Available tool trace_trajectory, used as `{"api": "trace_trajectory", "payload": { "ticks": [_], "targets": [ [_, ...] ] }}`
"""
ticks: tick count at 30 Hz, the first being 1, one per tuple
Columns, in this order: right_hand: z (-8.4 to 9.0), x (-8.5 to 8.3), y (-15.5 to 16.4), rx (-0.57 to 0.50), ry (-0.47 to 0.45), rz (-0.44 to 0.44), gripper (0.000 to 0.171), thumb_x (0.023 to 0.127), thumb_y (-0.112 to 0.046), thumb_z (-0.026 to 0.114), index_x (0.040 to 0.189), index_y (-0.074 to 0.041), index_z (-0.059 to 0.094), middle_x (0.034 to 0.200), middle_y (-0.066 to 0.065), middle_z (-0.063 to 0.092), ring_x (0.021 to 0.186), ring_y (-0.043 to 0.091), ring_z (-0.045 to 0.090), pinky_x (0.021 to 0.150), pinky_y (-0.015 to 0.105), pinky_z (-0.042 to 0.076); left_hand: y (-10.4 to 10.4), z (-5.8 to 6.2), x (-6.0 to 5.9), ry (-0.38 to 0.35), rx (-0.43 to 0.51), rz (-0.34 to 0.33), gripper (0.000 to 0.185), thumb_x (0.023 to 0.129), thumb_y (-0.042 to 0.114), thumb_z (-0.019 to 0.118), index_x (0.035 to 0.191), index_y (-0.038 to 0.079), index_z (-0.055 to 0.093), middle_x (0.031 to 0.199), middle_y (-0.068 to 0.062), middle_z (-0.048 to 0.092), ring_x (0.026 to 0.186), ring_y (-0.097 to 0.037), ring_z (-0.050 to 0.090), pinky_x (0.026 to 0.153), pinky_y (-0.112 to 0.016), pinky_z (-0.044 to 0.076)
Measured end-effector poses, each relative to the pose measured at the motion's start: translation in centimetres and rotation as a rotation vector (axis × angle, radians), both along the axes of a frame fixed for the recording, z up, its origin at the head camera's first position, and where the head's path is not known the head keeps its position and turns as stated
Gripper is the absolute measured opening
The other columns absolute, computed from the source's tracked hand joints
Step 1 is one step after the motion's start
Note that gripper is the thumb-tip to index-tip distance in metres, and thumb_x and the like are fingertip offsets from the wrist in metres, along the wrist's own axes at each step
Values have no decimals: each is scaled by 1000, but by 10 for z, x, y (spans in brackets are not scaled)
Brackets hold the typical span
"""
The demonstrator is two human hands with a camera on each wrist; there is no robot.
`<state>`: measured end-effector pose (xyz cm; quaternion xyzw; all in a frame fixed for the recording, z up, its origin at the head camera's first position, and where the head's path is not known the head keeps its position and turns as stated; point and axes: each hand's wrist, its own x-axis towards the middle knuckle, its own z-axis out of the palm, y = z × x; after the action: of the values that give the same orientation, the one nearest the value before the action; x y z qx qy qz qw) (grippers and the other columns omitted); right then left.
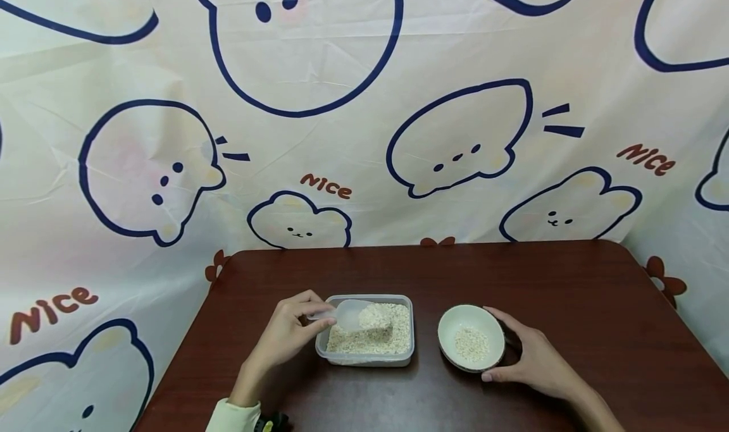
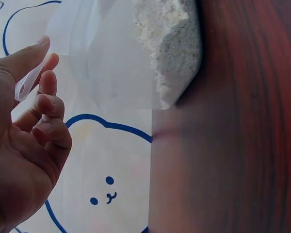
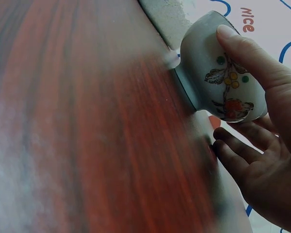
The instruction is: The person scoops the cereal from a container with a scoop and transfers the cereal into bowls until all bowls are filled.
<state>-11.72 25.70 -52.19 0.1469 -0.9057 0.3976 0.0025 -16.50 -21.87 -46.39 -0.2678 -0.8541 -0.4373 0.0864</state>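
My left hand (image 1: 285,334) pinches the handle of a translucent plastic scoop (image 1: 350,312) between thumb and fingers. Pale oat-like flakes (image 1: 374,317) heap in the scoop's bowl, over a clear rectangular container (image 1: 367,360) filled with the same flakes (image 1: 401,337). In the left wrist view, the handle's end (image 2: 22,91) shows between thumb and forefinger. To the right stands a small white bowl (image 1: 460,318) with some flakes on its bottom. My right hand (image 1: 535,359) holds that bowl's right side, thumb near and fingers beyond. Fruit and leaves are painted on its outside (image 3: 199,53).
Bowl and container stand on a dark reddish-brown table (image 1: 512,274), a short gap between them. Behind and beside it hangs a pale cloth (image 1: 364,141) with blue cartoon outlines. A dark band (image 1: 272,422) shows at the left wrist, by a light sleeve (image 1: 232,416).
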Motion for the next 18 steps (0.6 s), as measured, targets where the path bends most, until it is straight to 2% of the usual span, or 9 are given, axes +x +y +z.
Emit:
{"api": "trace_trajectory", "payload": {
  "ticks": [8,13,18],
  "targets": [
    [1,0,0,1,-2,-1,116,65,-55,101,163,-27,46,153,4,62,140,10,56,103,23,51,-1,5,2,-4,5,30,12,95,15,83,106,18,85,91,7,70,73,-3,55,62,-23,49],
    [-1,-1,-1,-26,-8,13,115,66,-54,101,162,-25,46,154,3,62,139,5,55,103,20,50,7,6,0,11,31,4,14,94,12,83,107,17,85,89,5,70,71,-2,54,62,-23,49],
    [-1,0,0,-29,-3,13,115,65,-55,100,162,-25,46,153,3,62,140,3,53,104,19,49,26,9,-4,-3,52,-34,15,95,14,83,109,16,85,89,5,70,70,-2,52,61,-22,47]
  ]
}}
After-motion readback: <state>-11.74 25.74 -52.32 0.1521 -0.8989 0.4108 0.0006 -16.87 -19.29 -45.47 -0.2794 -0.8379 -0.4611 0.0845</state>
